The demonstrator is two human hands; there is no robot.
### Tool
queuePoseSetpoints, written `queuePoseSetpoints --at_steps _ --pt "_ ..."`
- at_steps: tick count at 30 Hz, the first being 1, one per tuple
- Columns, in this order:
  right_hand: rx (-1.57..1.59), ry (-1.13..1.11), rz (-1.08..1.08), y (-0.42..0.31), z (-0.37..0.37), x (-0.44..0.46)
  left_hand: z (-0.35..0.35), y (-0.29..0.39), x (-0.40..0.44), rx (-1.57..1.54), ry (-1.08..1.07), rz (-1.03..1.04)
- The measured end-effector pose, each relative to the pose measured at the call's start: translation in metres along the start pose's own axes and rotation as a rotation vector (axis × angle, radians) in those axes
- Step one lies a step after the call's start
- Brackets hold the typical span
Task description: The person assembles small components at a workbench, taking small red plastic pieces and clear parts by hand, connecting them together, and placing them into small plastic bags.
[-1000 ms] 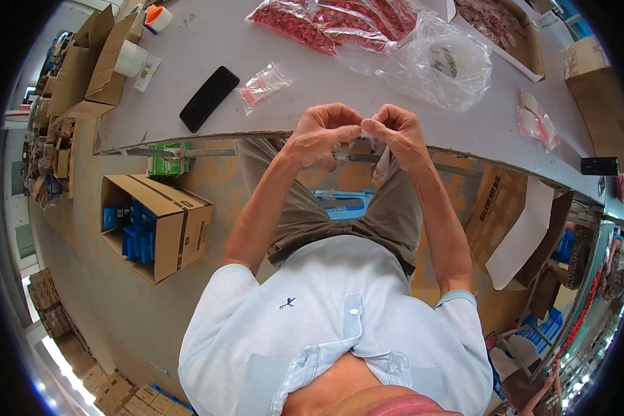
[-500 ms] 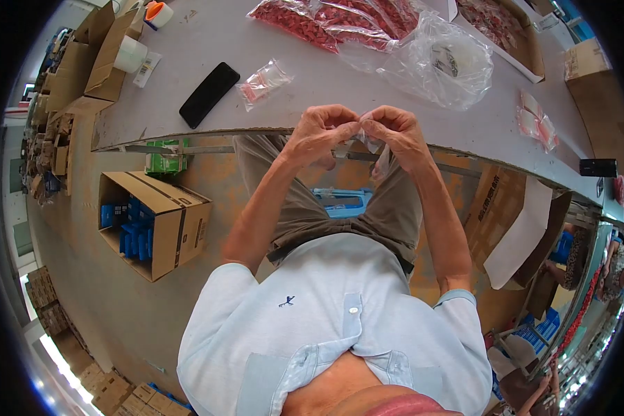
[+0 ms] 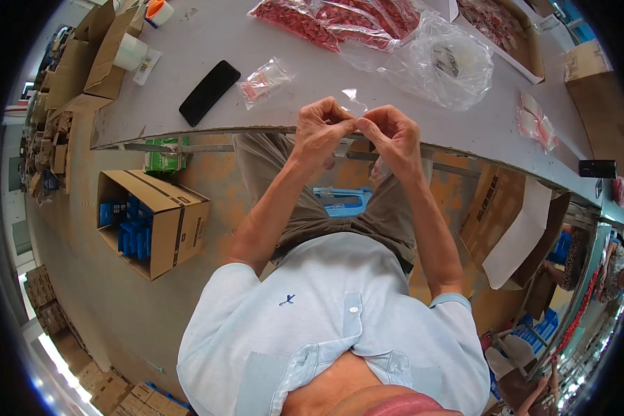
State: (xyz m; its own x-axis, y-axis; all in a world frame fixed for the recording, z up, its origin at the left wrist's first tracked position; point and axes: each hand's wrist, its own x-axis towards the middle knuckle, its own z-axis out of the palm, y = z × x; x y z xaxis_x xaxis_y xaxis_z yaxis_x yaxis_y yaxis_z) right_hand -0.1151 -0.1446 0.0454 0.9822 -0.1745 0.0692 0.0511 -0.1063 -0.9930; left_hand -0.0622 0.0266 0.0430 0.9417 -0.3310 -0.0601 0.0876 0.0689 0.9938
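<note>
At the table's near edge, my left hand [image 3: 320, 132] and my right hand [image 3: 395, 137] meet fingertip to fingertip, both closed in a pinch. Between them they grip a small clear plastic bag [image 3: 353, 102], whose shiny film shows just past the fingers; what it holds, if anything, I cannot make out. Left of the hands lies a clear packet with pink-and-white contents [image 3: 263, 82], and beside it a black phone [image 3: 209, 93]. Beyond my right hand spreads a large crumpled clear bag [image 3: 457, 73].
Big bags of small red pieces [image 3: 340, 24] lie at the table's far side, next to an open carton [image 3: 527, 52]. More pink-and-white packets [image 3: 536, 123] rest at right. On the floor at left stands a cardboard box of blue packs [image 3: 166, 222].
The small bag's film now sticks up beyond the fingertips, where before it hung below them. Both hands stay pinched together in nearly the same spot.
</note>
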Motion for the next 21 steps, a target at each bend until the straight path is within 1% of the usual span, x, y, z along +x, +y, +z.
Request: queuePoseSetpoints --at_steps 3,5,11,14,18,20,21 --pt "0.023 0.015 0.015 -0.001 0.003 0.004 0.005 0.000 -0.001 -0.047 0.029 0.023" --pt "0.007 -0.060 0.131 -0.008 0.000 0.006 0.007 0.001 -0.001 -0.042 0.026 0.061" --pt "0.151 -0.028 0.129 -0.003 0.001 0.007 0.003 0.003 -0.002 0.027 -0.013 0.022" --pt "0.124 -0.065 0.165 -0.001 -0.002 0.008 -0.001 -0.006 0.000 0.067 -0.071 0.065" --pt "0.046 -0.074 0.164 -0.002 -0.006 0.010 -0.002 0.005 -0.002 0.072 -0.064 0.064" --pt "0.037 -0.072 0.115 0.001 -0.006 0.012 -0.004 0.006 -0.001 0.188 -0.066 0.102" --pt "0.036 -0.073 0.116 0.000 -0.006 0.012 -0.005 0.007 -0.001 0.188 -0.065 0.100"
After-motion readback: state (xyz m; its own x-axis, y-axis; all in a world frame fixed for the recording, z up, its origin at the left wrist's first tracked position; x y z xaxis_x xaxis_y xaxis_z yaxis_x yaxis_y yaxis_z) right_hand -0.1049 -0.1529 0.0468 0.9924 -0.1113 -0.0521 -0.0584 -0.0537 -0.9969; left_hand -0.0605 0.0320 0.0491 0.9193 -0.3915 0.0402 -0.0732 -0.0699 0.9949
